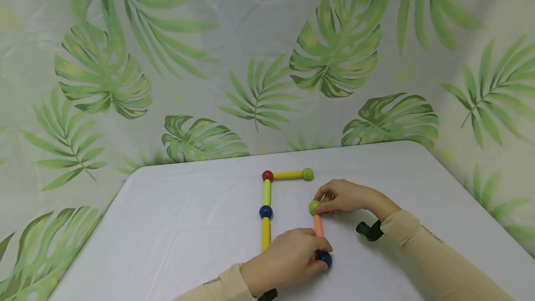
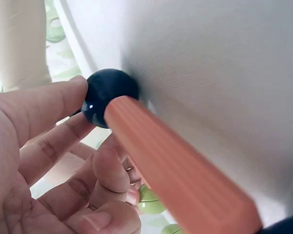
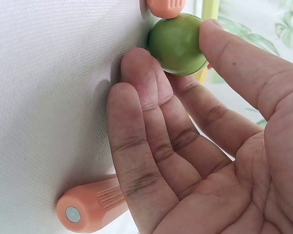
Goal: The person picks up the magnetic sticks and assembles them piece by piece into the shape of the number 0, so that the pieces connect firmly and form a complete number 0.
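My left hand [image 1: 292, 252] pinches a dark blue ball [image 2: 112, 92] between thumb and fingertips, low over the white table. An orange magnetic rod [image 2: 176, 165] meets this ball, and a second dark ball [image 2: 288, 226] peeks in at its other end in the left wrist view. With thumb and fingers my right hand [image 1: 349, 197] holds a green ball [image 3: 178, 44]. Another orange rod [image 1: 319, 225] runs between the green ball and the left hand's blue ball. Beside the right fingers, a further orange rod [image 3: 93, 207] points its metal tip at the camera.
Left of the hands, a yellow rod [image 1: 266, 233], blue ball [image 1: 265, 212], lime rod [image 1: 267, 193] and red ball [image 1: 267, 176] form a line. From the red ball, a yellow rod [image 1: 287, 175] leads right to a green ball [image 1: 307, 173]. A leaf-print cloth [image 1: 259, 22] hangs behind.
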`<state>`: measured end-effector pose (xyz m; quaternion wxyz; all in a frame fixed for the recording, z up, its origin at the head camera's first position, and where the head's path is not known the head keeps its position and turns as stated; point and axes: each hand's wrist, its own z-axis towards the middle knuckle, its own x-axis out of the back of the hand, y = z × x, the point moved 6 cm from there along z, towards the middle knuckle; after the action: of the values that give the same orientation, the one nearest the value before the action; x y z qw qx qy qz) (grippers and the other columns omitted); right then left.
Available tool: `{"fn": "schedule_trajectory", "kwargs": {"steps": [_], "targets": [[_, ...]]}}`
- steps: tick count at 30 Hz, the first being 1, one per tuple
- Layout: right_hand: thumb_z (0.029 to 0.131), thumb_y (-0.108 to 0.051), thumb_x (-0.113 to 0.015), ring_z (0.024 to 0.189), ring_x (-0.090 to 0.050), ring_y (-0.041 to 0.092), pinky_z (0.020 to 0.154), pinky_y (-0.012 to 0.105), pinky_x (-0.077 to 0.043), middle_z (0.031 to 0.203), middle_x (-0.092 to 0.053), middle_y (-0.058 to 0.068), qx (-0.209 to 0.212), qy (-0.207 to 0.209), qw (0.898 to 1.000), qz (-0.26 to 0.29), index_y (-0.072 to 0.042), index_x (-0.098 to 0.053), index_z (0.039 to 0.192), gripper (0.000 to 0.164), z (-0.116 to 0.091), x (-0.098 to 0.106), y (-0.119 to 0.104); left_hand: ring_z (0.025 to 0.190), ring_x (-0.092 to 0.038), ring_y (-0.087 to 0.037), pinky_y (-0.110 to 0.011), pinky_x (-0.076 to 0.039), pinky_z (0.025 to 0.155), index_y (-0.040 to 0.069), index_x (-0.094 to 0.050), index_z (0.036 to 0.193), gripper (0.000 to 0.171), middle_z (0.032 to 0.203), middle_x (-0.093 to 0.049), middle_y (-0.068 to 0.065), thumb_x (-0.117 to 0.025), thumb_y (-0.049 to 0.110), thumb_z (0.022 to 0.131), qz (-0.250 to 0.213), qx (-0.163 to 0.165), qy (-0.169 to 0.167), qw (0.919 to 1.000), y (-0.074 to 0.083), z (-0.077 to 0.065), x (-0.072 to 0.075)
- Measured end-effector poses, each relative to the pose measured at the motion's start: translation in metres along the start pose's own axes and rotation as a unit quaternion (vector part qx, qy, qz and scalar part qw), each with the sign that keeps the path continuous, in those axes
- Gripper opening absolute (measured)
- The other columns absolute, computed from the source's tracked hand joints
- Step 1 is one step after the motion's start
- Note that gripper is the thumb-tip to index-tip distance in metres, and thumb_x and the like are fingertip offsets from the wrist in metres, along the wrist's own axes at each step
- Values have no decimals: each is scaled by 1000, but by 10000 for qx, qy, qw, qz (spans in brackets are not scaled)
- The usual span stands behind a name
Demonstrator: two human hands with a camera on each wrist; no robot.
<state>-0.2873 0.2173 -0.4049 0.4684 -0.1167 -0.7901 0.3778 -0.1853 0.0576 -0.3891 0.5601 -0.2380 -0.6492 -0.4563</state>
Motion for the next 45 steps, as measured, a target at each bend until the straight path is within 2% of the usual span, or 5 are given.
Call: {"fn": "schedule_trajectory", "kwargs": {"steps": [20, 26, 33, 38, 45], "targets": [[102, -32, -74, 68, -62, 14, 67, 31, -50, 87, -75, 2, -192, 511, 9977, -401, -10, -75, 120, 29, -18, 22, 0, 82, -59, 5, -12, -47, 70, 20, -74, 126, 30, 105, -74, 6, -82, 28, 98, -415, 278, -3, 9988, -10, 1, 12], [101, -32, -75, 70, -58, 14, 65, 32, -46, 78, -68, 2, -422, 1259, 9856, -1048, -9, -75, 111, 25, -35, 42, 12, 87, -66, -8, -20, -52, 73, 18, -74, 126, 29, 107, -76, -4, -80, 27, 99, -451, 965, 436, 9934, -49, 6, 45], [95, -30, -80, 70, -56, 17, 63, 32, -46, 81, -66, 5, -990, 1548, 9752, -1230, -5, -71, 106, 29, -42, 43, 32, 83, -63, -18, -31, -53, 73, 13, -76, 121, 23, 102, -74, -7, -79, 21, 100, -506, 1751, 1431, 9728, -114, 14, 76], [94, -35, -81, 69, -53, 17, 63, 31, -42, 77, -62, 3, -1211, 1523, 9742, -1146, -8, -67, 101, 32, -35, 40, 40, 89, -63, -23, -36, -54, 77, 12, -74, 121, 23, 102, -73, -10, -79, 19, 99, -642, 2373, 1837, 9517, -154, 19, 80], [93, -36, -82, 70, -52, 16, 63, 30, -40, 75, -60, 1, -1283, 1430, 9734, -1245, -7, -67, 96, 33, -26, 36, 39, 98, -66, -30, -42, -57, 81, 11, -61, 145, 49, 115, -72, -19, -77, 24, 100, -1098, 3082, 1771, 9282, -186, 20, 66]]}}
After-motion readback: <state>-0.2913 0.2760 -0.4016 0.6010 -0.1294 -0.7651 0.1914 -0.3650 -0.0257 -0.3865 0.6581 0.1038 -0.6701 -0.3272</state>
